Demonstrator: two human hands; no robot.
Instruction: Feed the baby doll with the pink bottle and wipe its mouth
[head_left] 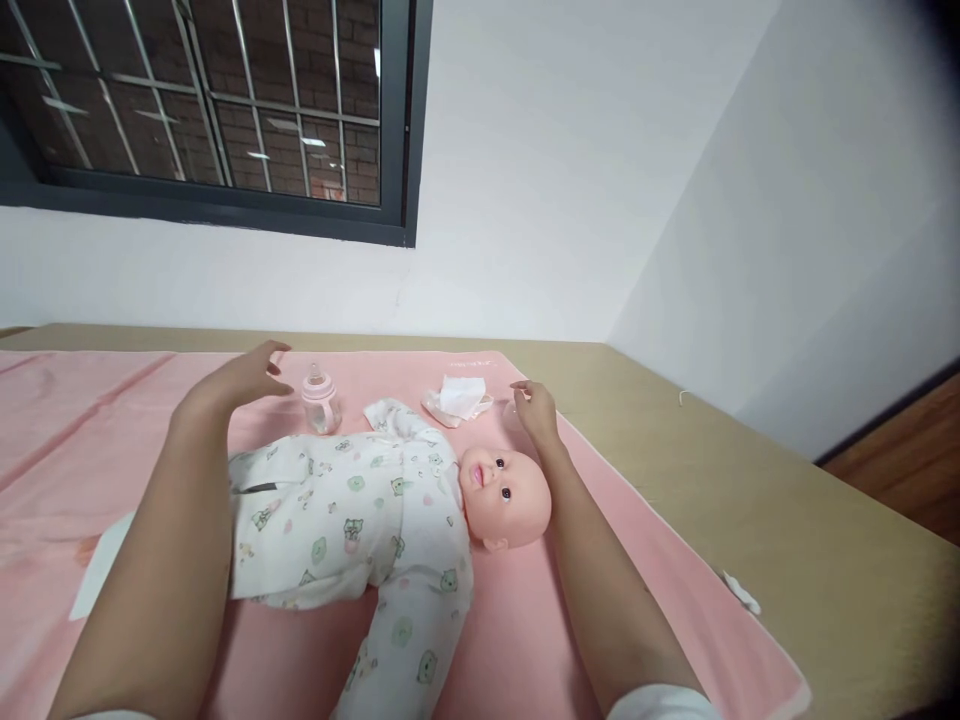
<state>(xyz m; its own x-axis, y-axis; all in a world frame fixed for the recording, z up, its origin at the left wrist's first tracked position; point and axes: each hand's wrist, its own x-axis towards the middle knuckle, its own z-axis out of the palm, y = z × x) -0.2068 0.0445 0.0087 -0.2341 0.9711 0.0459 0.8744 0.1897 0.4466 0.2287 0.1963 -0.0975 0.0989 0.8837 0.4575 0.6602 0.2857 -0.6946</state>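
Left hand [244,380] spread wide beside bottle [321,405]; right hand [537,408] curled at clear object [511,416], grip unclear.

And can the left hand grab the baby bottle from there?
Probably yes: the left hand, thumb and fingers spread, is just beside the baby bottle, and nothing shows between them.

Metal bars [297,108] cross a dark-framed window [234,140]; white walls [540,180] meet behind a tan tabletop [660,440]
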